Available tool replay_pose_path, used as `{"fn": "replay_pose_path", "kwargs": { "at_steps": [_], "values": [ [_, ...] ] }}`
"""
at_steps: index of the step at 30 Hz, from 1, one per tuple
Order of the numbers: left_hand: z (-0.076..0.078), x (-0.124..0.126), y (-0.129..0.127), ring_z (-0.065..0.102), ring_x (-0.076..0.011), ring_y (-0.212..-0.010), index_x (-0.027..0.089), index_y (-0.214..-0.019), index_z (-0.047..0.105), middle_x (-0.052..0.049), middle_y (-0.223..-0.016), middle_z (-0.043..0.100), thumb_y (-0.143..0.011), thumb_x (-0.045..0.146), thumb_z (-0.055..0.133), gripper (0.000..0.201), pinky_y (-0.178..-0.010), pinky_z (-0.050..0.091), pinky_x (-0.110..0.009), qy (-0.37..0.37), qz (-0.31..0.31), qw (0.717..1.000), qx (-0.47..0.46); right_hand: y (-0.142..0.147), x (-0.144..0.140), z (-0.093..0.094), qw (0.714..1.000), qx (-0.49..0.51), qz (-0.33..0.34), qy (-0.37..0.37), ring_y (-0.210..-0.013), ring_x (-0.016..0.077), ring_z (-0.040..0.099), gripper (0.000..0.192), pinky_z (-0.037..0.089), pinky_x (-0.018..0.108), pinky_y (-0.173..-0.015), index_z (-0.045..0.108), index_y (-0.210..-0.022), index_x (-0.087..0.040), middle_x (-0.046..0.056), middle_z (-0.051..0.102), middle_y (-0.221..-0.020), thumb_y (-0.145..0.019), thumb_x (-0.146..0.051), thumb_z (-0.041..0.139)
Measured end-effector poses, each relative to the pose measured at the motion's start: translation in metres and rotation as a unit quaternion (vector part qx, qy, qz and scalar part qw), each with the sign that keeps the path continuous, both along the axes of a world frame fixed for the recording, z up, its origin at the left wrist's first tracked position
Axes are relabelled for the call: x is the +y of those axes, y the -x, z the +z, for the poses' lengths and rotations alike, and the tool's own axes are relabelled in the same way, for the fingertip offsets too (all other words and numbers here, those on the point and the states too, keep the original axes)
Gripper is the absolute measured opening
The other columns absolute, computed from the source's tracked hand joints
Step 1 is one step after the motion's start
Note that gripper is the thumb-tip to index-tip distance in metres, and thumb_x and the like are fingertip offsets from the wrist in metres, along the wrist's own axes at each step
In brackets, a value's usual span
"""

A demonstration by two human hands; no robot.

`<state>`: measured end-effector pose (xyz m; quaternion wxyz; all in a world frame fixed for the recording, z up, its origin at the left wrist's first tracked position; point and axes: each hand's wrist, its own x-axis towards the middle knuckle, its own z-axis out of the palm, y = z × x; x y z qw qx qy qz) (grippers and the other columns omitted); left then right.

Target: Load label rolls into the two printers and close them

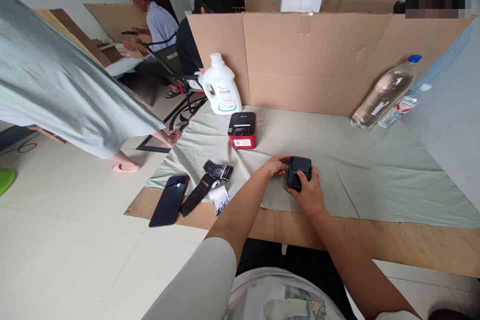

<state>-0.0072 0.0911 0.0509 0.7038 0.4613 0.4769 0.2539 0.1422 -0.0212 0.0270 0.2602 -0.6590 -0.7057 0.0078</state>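
Note:
Both my hands are on a small black box-shaped device (301,164) that sits on the cloth; it looks like a portable printer, though its kind is not certain. My left hand (276,166) pinches its left edge. Fingers of my right hand (312,194) wrap its right and near sides, the thumb or a finger pressing over its front. Beyond them stands a red and black printer (242,131) with a white label. To the left lie a curled strip of black-printed paper (202,187), a small paper roll (216,184) and a dark phone (169,200).
A white jug (224,87) stands at the back left before a cardboard screen (315,65). A large bottle with blue cap (386,92) and a smaller bottle (405,106) lean at the right. A person in a grey garment (63,80) stands at the left; others sit behind.

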Motion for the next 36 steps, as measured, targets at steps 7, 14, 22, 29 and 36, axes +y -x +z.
{"fn": "replay_pose_path", "kwargs": {
  "at_steps": [7,14,22,29,36],
  "values": [
    [-0.004,0.004,-0.003,0.043,0.0032,-0.041,0.027,-0.123,0.063,-0.005,-0.135,0.056,-0.064,-0.002,0.063,0.065,-0.035,0.027,-0.014,0.010,0.008,1.000,0.014,0.003,-0.001,-0.002,0.999,0.006,-0.029,0.028,-0.123,0.0405,0.048,0.062,0.050,0.052,-0.087,0.053,-0.127,-0.024,0.020,0.021,-0.151,-0.071,-0.033,0.076],
    [-0.010,0.008,-0.008,0.040,0.0022,-0.039,0.026,-0.122,0.064,-0.003,-0.125,0.063,-0.064,0.000,0.064,0.063,-0.034,0.022,-0.015,0.010,0.021,0.999,0.038,0.001,-0.003,-0.014,1.000,0.001,-0.007,-0.029,-0.128,0.0423,0.042,0.068,0.047,0.055,-0.091,0.046,-0.136,-0.026,0.019,0.018,-0.153,-0.075,-0.037,0.072],
    [-0.008,-0.007,-0.004,0.047,-0.0034,-0.045,0.017,-0.112,0.066,-0.003,-0.097,0.070,-0.075,0.006,0.060,0.040,-0.046,0.039,-0.019,-0.090,0.046,0.989,0.109,-0.021,0.017,-0.002,0.999,0.041,0.023,-0.007,-0.122,0.0407,0.045,0.096,0.046,0.057,-0.089,0.028,-0.148,-0.032,0.018,0.028,-0.149,-0.067,-0.065,0.069],
    [0.015,-0.025,-0.025,0.059,-0.0168,-0.093,0.022,-0.097,0.072,-0.002,-0.101,0.072,-0.083,0.014,0.054,0.024,-0.091,0.045,-0.030,-0.459,0.017,0.840,0.290,-0.047,0.046,-0.017,0.979,0.158,0.109,-0.070,-0.126,0.0329,0.043,0.078,0.037,0.057,-0.103,0.029,-0.148,-0.026,0.014,0.047,-0.138,-0.084,-0.069,0.044],
    [0.041,-0.011,-0.055,0.049,-0.0292,-0.113,0.024,-0.110,0.070,-0.006,-0.117,0.067,-0.082,0.031,0.063,0.030,-0.093,0.039,-0.039,-0.426,-0.191,0.735,0.492,-0.052,0.047,-0.042,0.931,0.344,0.091,-0.083,-0.125,0.0262,0.049,0.057,0.041,0.051,-0.104,0.041,-0.139,-0.020,0.014,0.053,-0.134,-0.096,-0.055,0.029]
  ]
}}
